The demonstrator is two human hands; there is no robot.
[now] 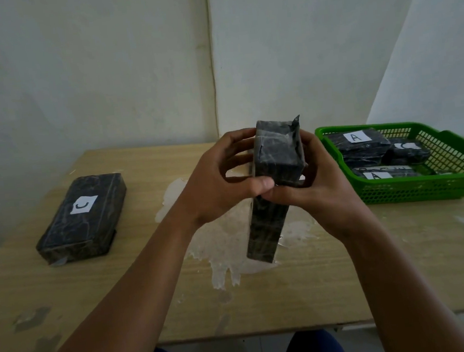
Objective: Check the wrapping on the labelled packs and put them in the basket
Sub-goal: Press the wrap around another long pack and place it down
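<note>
The person is standing a dark wrapped pack [276, 172] on end over the middle of the wooden table [151, 289], its lower end down by a pale worn patch [220, 249] in the tabletop; whether that end is touching the wood is hard to say. Both hands are clasping the pack's upper half, one on each side. The left hand [220, 182] is curling round its left edge, with the thumb pressing across the near face, and the right hand [318, 179] is cupping the right edge, its thumb lying just under the left one. A loose flap of wrapping is sticking up at the top right corner of the pack. Well off to the left, a second pack [83, 217] with a white paper label is lying flat on the table, apart from both hands. To the right, near the right hand but not touching it, a green basket [422, 187] is sitting on the table, holding several more dark packs, two of them showing labels marked A. A whitish wall [103, 69] is rising behind the table.
</note>
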